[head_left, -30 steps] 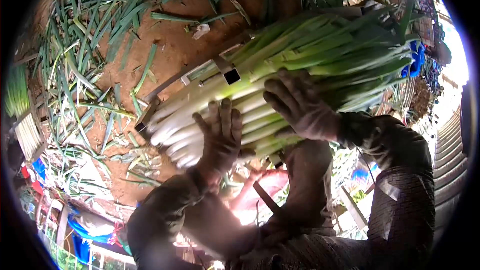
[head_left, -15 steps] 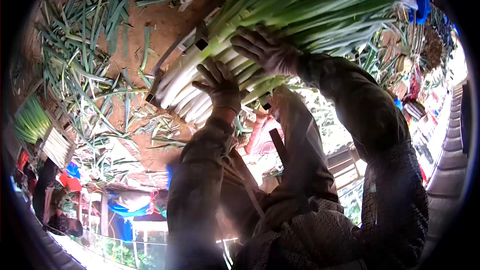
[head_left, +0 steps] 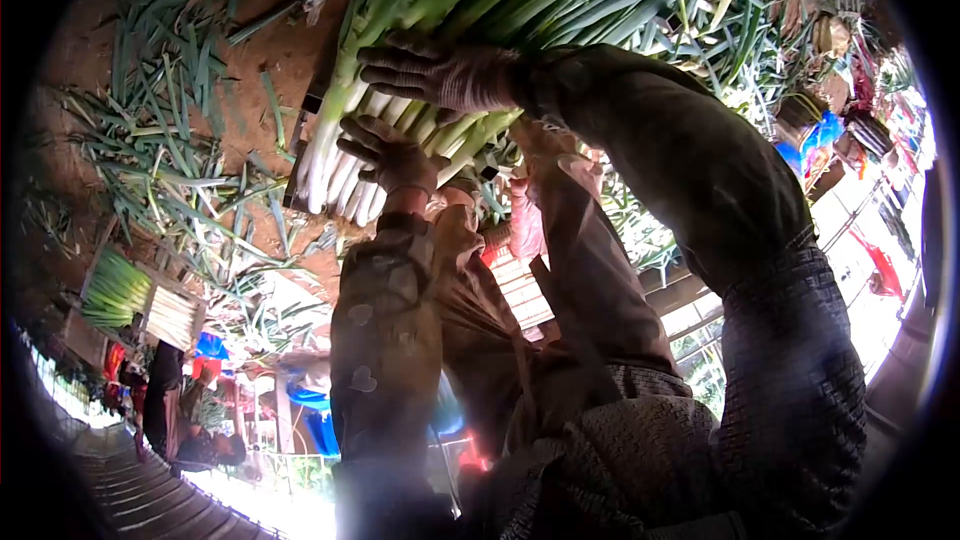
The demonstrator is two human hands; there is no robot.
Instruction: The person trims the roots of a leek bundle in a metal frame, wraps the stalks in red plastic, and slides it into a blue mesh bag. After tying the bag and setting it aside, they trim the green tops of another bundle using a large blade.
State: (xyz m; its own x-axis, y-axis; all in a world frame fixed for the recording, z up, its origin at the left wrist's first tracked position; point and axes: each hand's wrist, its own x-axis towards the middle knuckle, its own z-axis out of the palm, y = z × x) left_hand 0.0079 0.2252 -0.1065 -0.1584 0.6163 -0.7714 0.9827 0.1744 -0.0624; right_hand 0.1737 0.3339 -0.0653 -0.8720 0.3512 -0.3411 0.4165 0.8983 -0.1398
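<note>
A broad bundle of long green onions [head_left: 330, 155] lies in front of me, white stems toward the lower left and green leaves toward the top. My left hand [head_left: 393, 160], gloved, rests on the white stems with its fingers spread. Just above it, my right hand [head_left: 445, 73], also gloved, lies flat across the stems where they turn green, its fingertips at the bundle's left side. Neither hand is wrapped round a stem. Part of a dark frame [head_left: 314, 100] shows along the bundle's left edge.
Cut leaves [head_left: 170, 175] litter the brown ground at left. A second batch of green onions [head_left: 115, 288] sits in a frame at lower left, near another person [head_left: 165, 395]. More leaf scraps [head_left: 735, 50] lie at upper right. My legs [head_left: 600, 260] are below the bundle.
The view has shifted, so the bundle appears further up and left. My right hand has slid across the stems toward the bundle's left side. Both hands stay on the onions.
</note>
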